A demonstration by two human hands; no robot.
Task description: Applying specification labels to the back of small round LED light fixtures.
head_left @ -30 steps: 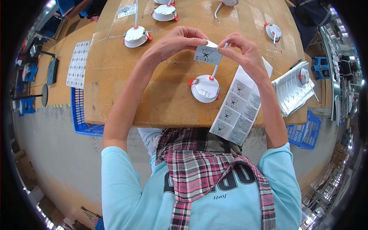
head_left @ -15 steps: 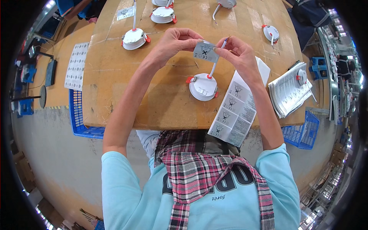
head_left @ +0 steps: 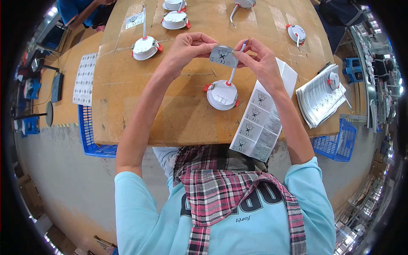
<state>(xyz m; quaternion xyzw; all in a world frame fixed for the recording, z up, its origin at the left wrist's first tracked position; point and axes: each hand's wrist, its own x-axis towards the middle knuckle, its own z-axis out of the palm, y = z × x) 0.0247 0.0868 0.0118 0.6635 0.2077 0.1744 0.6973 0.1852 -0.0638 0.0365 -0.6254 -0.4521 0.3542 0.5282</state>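
Note:
A silver-grey label [head_left: 223,56] is stretched between my two hands above the table. My left hand [head_left: 193,47] pinches its left end with thumb and forefinger. With thumb and fingers closed, my right hand [head_left: 260,59] grips the label's right end against a white cable [head_left: 231,76]. That cable rises from a round white downlight [head_left: 222,95] with red-tipped spring clips, which rests on the table just below my hands. Under my right forearm lies a sheet of labels [head_left: 257,123], its near end hanging past the table edge.
Other downlights [head_left: 145,48] stand along the far side, one carrying a label on its cable. At right, a small downlight [head_left: 333,80] sits on a stack of papers [head_left: 316,100]. Blue baskets [head_left: 91,136] flank the brown table [head_left: 170,123]. Another person's arm [head_left: 87,12] shows far left.
The view has shifted slightly. My hands still hold the label at the cable, and the label appears a little flatter and more turned toward me.

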